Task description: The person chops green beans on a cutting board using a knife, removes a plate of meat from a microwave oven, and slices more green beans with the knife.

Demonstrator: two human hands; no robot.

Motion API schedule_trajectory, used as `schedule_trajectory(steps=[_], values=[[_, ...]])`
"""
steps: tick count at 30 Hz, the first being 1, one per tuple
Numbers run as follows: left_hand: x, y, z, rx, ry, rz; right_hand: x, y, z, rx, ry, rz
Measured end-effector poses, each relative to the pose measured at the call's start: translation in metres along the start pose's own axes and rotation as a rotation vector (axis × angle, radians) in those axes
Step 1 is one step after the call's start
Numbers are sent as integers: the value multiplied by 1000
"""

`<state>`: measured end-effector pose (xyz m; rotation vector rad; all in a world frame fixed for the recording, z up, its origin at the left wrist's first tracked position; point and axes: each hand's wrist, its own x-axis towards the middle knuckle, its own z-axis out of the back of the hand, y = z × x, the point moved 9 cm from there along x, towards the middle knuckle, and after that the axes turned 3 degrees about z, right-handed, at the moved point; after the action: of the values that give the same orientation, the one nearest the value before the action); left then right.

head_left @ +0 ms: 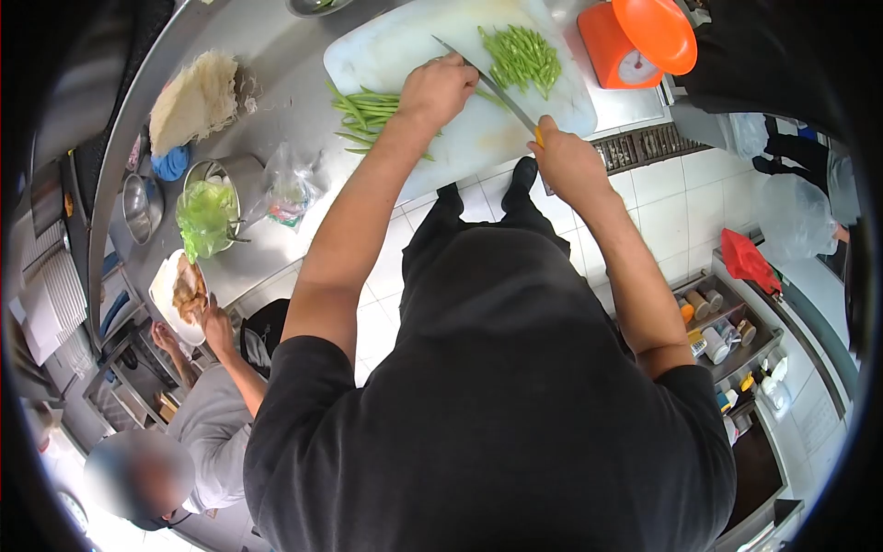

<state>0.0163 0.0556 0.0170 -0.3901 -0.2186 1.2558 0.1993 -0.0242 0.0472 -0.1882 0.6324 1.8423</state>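
My right hand (570,167) is closed round the yellow handle of a kitchen knife (511,104). Its long blade lies slantwise over a white cutting board (368,48), the tip pointing away to the left. Right beside the blade, my left hand (440,90) is curled down onto the board with its fingertips on green beans, which it mostly hides. Long whole green beans (370,112) stick out to the left of that hand. Beyond the blade, on the right, lies a pile of cut green bean pieces (522,57). A few pieces rest by the blade.
An orange scale (635,46) stands right of the board. To the left are dried noodles (195,99), a metal bowl (141,207), lettuce (206,217) in a metal container, and a plastic bag (287,191). Another person (216,423), lower left, holds a white dish (167,293) with browned food.
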Motion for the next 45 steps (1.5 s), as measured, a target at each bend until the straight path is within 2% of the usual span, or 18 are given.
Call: schedule_trajectory(steps=[5, 11, 17, 21, 25, 30, 35, 41, 45], values=[[-3, 2, -2, -33, -16, -1, 8, -7, -29, 3, -24, -6], [-3, 5, 1, -65, -15, 18, 7, 6, -4, 11, 7, -5], [-4, 12, 2, -127, -17, 57, 26, 9, -22, 89, -6, -13], [-3, 17, 2, -160, -93, 44, 18, 18, -7, 82, 40, -28], [-10, 19, 1, -179, -157, 32, 32, 13, -29, 113, -16, -25], [-7, 21, 10, -138, -253, -29, 23, 22, -4, 84, 23, -20], [-9, 28, 10, -233, -226, 20, 40, 19, -28, 102, -24, -38], [-5, 37, 9, -268, -195, 55, 31, 32, -5, 82, 3, -14], [-6, 38, 9, -289, -200, 76, 46, 27, -30, 134, -59, -35]])
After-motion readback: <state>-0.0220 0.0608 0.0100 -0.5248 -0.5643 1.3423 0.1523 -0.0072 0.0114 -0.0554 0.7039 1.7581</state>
